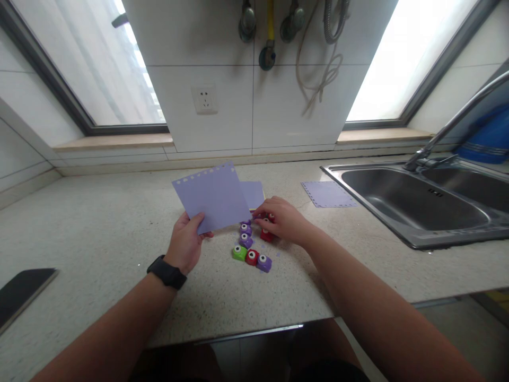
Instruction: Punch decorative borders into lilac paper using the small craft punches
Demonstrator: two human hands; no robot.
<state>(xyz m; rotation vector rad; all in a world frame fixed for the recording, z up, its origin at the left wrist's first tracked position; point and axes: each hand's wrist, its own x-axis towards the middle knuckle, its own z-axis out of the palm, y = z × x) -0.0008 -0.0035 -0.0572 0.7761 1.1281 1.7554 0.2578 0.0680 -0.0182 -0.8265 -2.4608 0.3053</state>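
My left hand [186, 241] pinches the lower corner of a lilac paper sheet [214, 195] with punched holes along its top edge, held tilted above the counter. My right hand [280, 218] is closed over a red paper punch [265, 234] on the speckled countertop [99, 223]. Just below lie several small punches: two purple ones [245, 234], a green one [239, 252], a red one [252, 257] and another purple one [264, 262]. A second lilac sheet [253, 193] lies behind the held one.
A punched lilac sheet [328, 193] lies by the steel sink [413, 204] at right, with its tap [449, 127]. A dark phone [22, 292] rests at the left edge. A wall socket [204, 100] and hanging pipes are behind.
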